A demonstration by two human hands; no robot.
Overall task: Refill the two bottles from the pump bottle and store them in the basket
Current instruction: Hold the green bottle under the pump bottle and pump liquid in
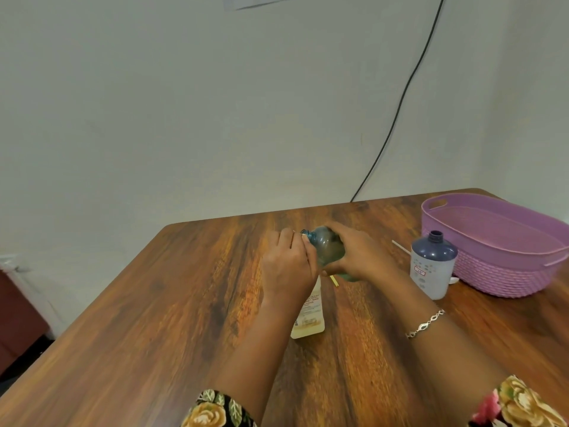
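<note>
Teal, see-through plastic: the teal bottle (pixel 326 245) is held above the middle of the table (pixel 154 318), tipped on its side with its mouth pointing away to the left. The right hand (pixel 360 254) wraps round its body. The left hand (pixel 289 263) has its fingers curled at the neck, pinching just below the mouth, which looks uncapped. How much liquid is inside cannot be told.

Directly beneath the left hand a cream bottle (pixel 309 315) lies flat on the wood, partly hidden by the wrist. To the right a blue-and-white bottle (pixel 432 263) stands upright with its neck open, just beside the basket (pixel 498 278). A thin white tube (pixel 400 247) lies behind it (probably the removed pump's stem, which would make this the supply bottle).

No bottle shows inside the basket.

Judged from this layout, the task is at an early stage: containers are opened, but no refill can be confirmed. Filling, recapping and storing both bottles appear to remain.
</note>
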